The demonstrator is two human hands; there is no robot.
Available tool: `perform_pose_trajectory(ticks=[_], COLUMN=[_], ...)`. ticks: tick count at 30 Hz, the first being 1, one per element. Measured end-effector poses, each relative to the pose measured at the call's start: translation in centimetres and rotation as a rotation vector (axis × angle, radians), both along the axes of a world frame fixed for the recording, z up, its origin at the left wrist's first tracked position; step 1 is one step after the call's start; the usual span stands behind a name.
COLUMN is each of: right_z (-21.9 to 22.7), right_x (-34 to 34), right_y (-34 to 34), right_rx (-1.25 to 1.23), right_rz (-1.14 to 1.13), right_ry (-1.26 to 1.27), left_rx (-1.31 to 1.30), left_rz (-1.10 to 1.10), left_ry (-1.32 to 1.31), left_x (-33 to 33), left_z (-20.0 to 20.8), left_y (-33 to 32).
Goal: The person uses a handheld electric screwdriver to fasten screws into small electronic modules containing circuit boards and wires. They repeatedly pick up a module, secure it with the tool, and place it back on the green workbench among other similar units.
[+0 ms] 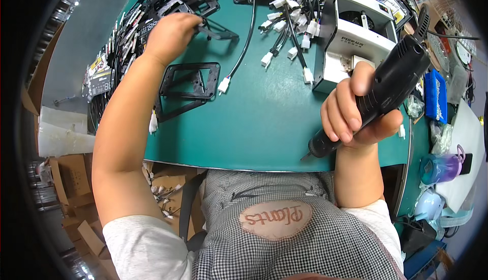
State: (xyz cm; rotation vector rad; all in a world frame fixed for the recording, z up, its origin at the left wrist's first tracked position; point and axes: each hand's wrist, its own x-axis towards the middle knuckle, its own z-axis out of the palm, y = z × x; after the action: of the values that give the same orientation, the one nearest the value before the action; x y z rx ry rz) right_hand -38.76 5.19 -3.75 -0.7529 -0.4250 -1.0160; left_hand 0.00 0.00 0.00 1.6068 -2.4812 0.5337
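My left hand [170, 38] is at the far left of the green work table, at the edge of a pile of black parts. Its fingers are curled closed on a black plastic frame [222, 37], partly hidden by the hand. Closer to me, another black rectangular frame [215, 82] lies on the table, overlapping a further black piece. My right hand [351, 109] is wrapped round a black electric screwdriver [399, 74], held over the right side of the table. The screwdriver's tip points down and left, toward the front edge.
A white screw feeder machine [333, 56] stands at the back right. Black cables with white connectors [267, 59] spread across the back. Display units with wires [104, 79] are heaped along the left. On the right are a blue tray [435, 97] and a purple-blue bottle [442, 168].
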Motion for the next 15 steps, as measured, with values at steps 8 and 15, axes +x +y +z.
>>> perform_pose_trajectory(ticks=[8,15], right_z=[0.3,-0.5], right_x=[-0.4,-0.6], right_y=[0.0,-0.9], right_rx=[0.055,0.044], right_rz=[-0.063,0.001], right_ry=[0.089,0.023], left_rx=[0.629,1.147], left_rz=[0.293,0.597], left_ry=[0.897,1.36], left_x=[-8.0,-12.2], left_z=[3.7,-2.6], left_y=[5.2,13.5])
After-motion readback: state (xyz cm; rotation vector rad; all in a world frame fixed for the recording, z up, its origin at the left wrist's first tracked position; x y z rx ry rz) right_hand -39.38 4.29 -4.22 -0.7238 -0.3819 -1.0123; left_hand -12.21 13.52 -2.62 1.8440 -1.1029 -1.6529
